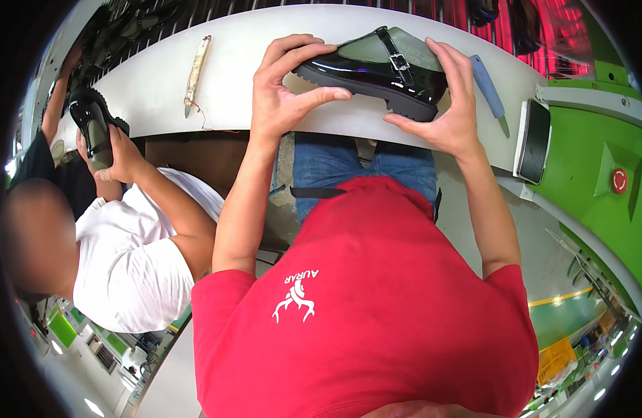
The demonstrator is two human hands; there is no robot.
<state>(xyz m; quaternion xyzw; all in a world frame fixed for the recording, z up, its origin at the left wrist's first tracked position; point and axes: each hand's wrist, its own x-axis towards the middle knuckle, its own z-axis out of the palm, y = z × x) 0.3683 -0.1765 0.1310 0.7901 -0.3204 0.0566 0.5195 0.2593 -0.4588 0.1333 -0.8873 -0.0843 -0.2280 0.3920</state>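
Note:
A glossy black buckle shoe (pixel 363 79) is held side-on over the white worktable, its toe to the left and its heel to the right. A dull green shoe last (pixel 422 52) fills its opening, beneath a strap with a silver buckle. At the toe, my left hand (pixel 283 83) touches the upper edge with its fingertips, the thumb spread below. My right hand (pixel 457 104) grips the heel end, fingers up by the last and thumb under the heel. Just right of that hand lies a blue-handled knife (pixel 488 87).
A wrapped-handle blade (pixel 195 73) lies on the white table (pixel 140 76). At right are a phone (pixel 535 143) and a green machine (pixel 593 153) with a red button (pixel 619 181). On my left, a co-worker in white holds another black shoe (pixel 96 132). Metal rollers (pixel 230 7) run behind.

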